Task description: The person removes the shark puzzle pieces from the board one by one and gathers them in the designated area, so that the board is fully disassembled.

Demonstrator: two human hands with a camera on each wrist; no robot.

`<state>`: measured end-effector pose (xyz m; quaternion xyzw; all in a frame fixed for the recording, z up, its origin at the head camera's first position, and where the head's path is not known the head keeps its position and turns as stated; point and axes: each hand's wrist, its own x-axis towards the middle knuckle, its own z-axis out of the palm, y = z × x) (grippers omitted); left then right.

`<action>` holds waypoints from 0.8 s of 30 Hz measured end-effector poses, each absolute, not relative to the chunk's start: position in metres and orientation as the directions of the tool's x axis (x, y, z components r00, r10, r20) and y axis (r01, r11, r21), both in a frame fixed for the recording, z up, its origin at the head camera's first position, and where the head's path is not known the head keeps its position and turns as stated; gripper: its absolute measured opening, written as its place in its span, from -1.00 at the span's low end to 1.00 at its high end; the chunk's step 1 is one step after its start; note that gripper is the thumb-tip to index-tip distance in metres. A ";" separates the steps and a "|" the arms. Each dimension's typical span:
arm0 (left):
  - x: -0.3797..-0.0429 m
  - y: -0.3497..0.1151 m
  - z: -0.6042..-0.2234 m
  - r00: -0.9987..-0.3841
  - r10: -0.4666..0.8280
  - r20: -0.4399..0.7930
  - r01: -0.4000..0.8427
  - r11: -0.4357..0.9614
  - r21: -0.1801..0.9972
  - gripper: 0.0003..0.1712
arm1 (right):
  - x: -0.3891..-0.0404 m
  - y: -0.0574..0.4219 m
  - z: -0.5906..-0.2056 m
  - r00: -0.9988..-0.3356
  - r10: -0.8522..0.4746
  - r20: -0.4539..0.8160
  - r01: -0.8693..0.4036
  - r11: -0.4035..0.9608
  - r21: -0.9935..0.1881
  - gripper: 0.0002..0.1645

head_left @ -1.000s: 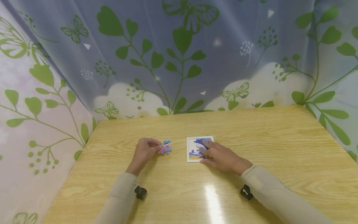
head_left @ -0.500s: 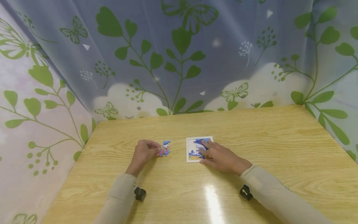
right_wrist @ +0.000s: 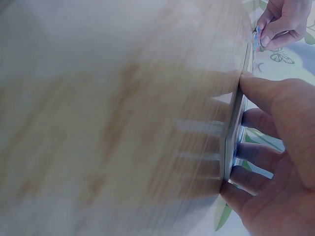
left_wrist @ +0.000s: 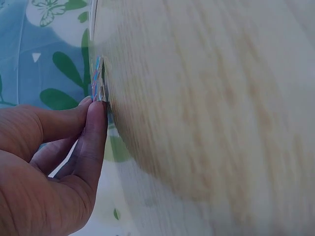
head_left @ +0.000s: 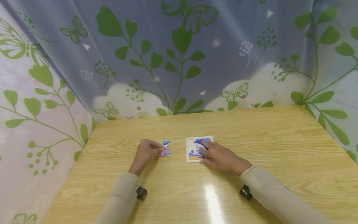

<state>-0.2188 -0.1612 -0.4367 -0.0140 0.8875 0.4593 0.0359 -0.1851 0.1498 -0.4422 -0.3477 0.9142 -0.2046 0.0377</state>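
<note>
My left hand (head_left: 145, 153) pinches a jigsaw piece (head_left: 166, 148) between thumb and fingertips, just over the table. A cartoon animal in a blue cap and red clothing is printed on it. In the left wrist view the piece (left_wrist: 98, 83) shows nearly edge-on beyond the thumb tip. To its right lies a square jigsaw puzzle tray (head_left: 189, 161) with a white border, its left part a pale unfilled space. My right hand (head_left: 221, 155) rests on the tray's right side with fingers spread, hiding part of the picture. The right wrist view shows the thumb (right_wrist: 256, 88) at the tray's edge.
The light wood table (head_left: 268, 137) reaches back to a patterned curtain (head_left: 218, 62). A patterned cloth (head_left: 42, 102) also hangs along the left side. Black wrist cameras sit on both cuffs, and a bright reflection lies on the table's near part.
The left hand has shifted the piece slightly, first a little left and toward me, then a bit to the right, changing its tilt. The right hand and tray stay put.
</note>
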 end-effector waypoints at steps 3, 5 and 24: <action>-0.219 -0.161 -0.437 -0.997 0.008 -0.073 -0.054 0.595 0.802 -0.95 | -0.185 0.150 -0.442 -0.753 -0.653 0.078 -0.625 0.673 -0.396 -0.38; -0.219 -0.161 -0.438 -0.997 0.007 -0.077 -0.057 0.599 0.799 -0.95 | -0.185 0.150 -0.443 -0.752 -0.654 0.079 -0.627 0.674 -0.391 -0.38; -0.216 -0.146 -0.427 -0.993 0.112 -0.041 0.029 0.556 0.831 -0.89 | -0.186 0.149 -0.442 -0.749 -0.657 0.089 -0.631 0.665 -0.399 -0.43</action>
